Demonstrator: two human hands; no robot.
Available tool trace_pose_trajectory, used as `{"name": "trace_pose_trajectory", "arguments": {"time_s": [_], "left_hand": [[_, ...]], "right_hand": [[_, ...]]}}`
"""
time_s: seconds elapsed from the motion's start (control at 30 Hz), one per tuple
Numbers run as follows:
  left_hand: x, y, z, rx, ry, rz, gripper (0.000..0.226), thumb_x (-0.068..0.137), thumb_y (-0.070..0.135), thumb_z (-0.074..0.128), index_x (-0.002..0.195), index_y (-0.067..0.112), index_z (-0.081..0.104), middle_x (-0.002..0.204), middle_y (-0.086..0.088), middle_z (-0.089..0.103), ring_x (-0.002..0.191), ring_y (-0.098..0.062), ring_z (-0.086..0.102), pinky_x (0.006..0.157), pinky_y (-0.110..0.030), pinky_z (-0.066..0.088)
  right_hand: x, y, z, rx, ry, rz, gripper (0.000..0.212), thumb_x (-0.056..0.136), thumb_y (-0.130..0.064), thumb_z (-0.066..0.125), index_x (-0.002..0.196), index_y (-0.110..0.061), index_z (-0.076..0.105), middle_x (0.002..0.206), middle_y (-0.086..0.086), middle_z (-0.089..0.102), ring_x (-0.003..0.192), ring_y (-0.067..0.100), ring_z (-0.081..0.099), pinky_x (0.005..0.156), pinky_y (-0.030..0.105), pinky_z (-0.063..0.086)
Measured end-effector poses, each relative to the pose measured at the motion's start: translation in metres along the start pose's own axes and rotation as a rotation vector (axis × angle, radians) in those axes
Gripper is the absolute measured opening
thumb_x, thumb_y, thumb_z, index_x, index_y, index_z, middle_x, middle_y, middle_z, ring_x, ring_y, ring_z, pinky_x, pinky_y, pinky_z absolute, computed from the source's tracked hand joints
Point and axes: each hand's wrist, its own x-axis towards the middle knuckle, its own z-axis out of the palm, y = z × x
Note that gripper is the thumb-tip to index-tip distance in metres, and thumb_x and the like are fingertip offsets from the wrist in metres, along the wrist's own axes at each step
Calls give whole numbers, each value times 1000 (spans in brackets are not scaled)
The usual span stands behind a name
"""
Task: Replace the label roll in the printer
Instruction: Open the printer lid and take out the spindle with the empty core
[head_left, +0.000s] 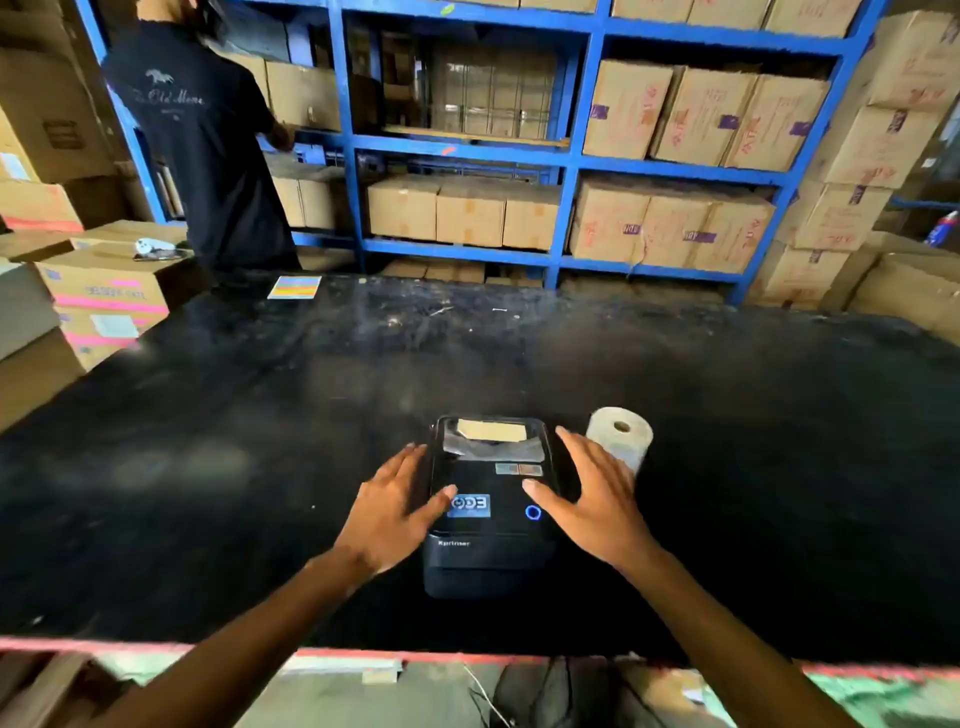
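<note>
A black label printer (491, 551) sits on the black table (260, 441), lid closed, a blue ring lit on its top. Through its clear window a pale roll shows at the far end. A white label roll (621, 439) stands on end just right of the printer. My left hand (395, 509) hovers over the printer's left side, fingers spread, thumb over the top panel. My right hand (592, 499) is spread over the right side, its fingers partly in front of the white roll. Neither hand holds anything.
A person in a dark shirt (202, 145) stands at the far left by blue shelving (566, 161) packed with cardboard boxes. A striped colour card (294, 287) lies at the table's far edge. Boxes (104, 291) are stacked at the left.
</note>
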Motion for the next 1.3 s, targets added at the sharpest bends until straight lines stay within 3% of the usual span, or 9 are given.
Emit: {"name": "trace_pose_trajectory", "arguments": {"time_s": [0.13,0.3,0.53,0.63,0.73,0.9,1.1,1.2,1.3], "left_hand": [[-16,-31,34,-398,-50,-291,65,89,41,59,146,17,37,148,-8,45,134,-20,43,111,-29,31],[-21,-43,63,-706,-62,-480,75,77,66,58,138,23,48,139,-2,56,119,-15,56,107,-32,40],[-20,-61,79,-791,-13,-509,100,56,84,61,136,25,50,134,-1,60,119,-20,59,107,-44,44],[-22,-61,80,-784,-14,-510,99,57,86,57,137,29,47,135,0,58,120,-21,58,106,-45,45],[-25,-57,79,-776,-24,-509,84,65,85,49,131,33,53,131,3,61,118,-19,59,105,-44,45],[-26,-62,82,-715,17,-526,58,88,68,32,119,32,65,119,6,67,114,-16,61,104,-37,44],[-20,-58,85,-494,143,-429,36,88,17,66,121,4,63,109,-9,71,100,-16,65,95,-27,47],[-18,-62,86,-504,133,-431,39,88,17,67,124,5,61,109,-7,70,101,-16,65,91,-23,46],[-18,-65,86,-497,130,-411,38,87,17,67,123,5,62,109,-8,71,101,-16,65,87,-19,47]], "right_hand": [[-38,24,43,293,-101,338,86,70,-65,63,143,-31,32,148,-2,39,137,23,35,115,46,26],[-49,30,76,708,41,413,20,84,-40,64,104,-36,65,106,-16,70,104,2,62,101,40,47],[-54,32,86,668,155,391,43,76,-53,64,116,-35,62,111,-13,69,107,6,61,97,41,50],[-48,41,87,573,121,469,76,63,-73,60,129,-38,50,116,-6,62,115,19,52,101,45,45],[-44,50,88,512,81,467,80,58,-79,57,126,-36,51,114,-4,61,116,22,50,100,42,43],[-21,39,68,566,195,408,48,66,-57,73,98,-22,66,79,-10,67,81,14,63,76,33,54],[53,-3,20,721,217,570,52,58,-68,71,66,-18,57,63,-4,60,58,18,59,58,31,52],[85,-10,1,891,200,616,45,71,-50,74,86,-10,61,76,6,66,62,21,68,48,21,53],[109,-9,-5,1044,214,557,47,80,-31,72,113,-1,58,89,13,66,69,19,68,69,28,59]]}}
